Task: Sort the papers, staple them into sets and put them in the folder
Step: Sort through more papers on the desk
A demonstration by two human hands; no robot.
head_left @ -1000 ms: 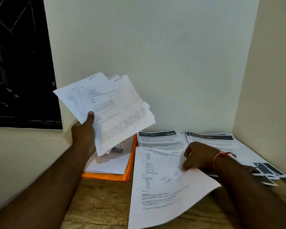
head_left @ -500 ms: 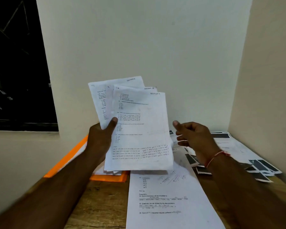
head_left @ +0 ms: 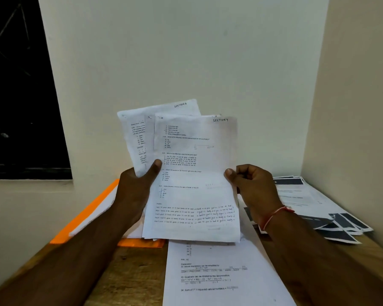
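Observation:
I hold a fanned bunch of printed sheets (head_left: 192,173) upright in front of me, above the table. My left hand (head_left: 137,191) grips their left edge with the thumb on the front. My right hand (head_left: 250,188) pinches the right edge of the front sheet, marked "SECTION 4". A sheet marked "SECTION 6" sticks out behind. An orange folder (head_left: 82,219) with white sheets on it lies on the table at the left, partly hidden by my left arm. No stapler is visible.
A loose sheet of maths questions (head_left: 219,277) lies on the wooden table (head_left: 131,274) below the bunch. A spread pile of papers with dark headers (head_left: 318,206) lies at the right by the side wall. A wall stands close behind, a dark window at the left.
My left hand brought the bunch from the upper left to the centre and turned it upright. My right hand left the sheet on the table, rose and took the bunch's right edge.

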